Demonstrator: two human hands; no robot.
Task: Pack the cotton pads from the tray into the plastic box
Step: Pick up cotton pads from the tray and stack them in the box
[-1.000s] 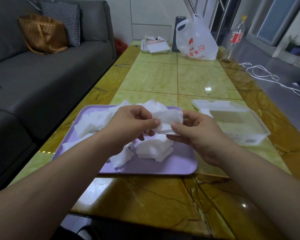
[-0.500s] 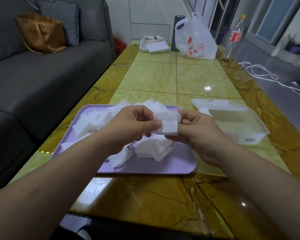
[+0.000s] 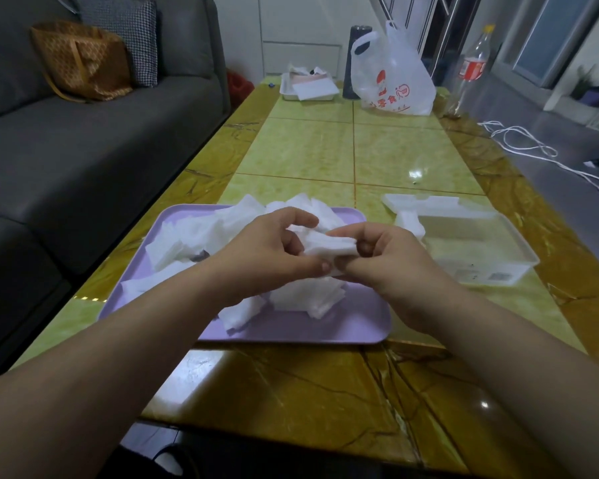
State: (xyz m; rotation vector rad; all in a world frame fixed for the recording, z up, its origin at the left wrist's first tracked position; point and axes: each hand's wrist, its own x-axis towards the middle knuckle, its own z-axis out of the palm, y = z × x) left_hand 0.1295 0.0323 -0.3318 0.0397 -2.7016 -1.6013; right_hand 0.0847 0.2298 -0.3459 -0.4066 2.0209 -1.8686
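Over the purple tray [image 3: 325,326], mid-desk: a small stack of pads pinched between both hands, box off to the right.

So the green desk [image 3: 308,150] has the tray right in front, and the clear plastic box [image 3: 519,257] sits just beside the tray's right edge, open, with what looks like its lid [image 3: 422,203] behind it. Most of the cotton pads [image 3: 187,236] are loose on the tray; I can see only a pad or two at the box's left end. The left hand [image 3: 267,257] and right hand [image 3: 395,267] each have curled fingers [image 3: 301,219] gripping one end of the stack [image 3: 329,245], which lies roughly left to right, same way as the box as far as I can tell. The right hand is clearly nearer the box, so I'd guess it carries the stack straight across.
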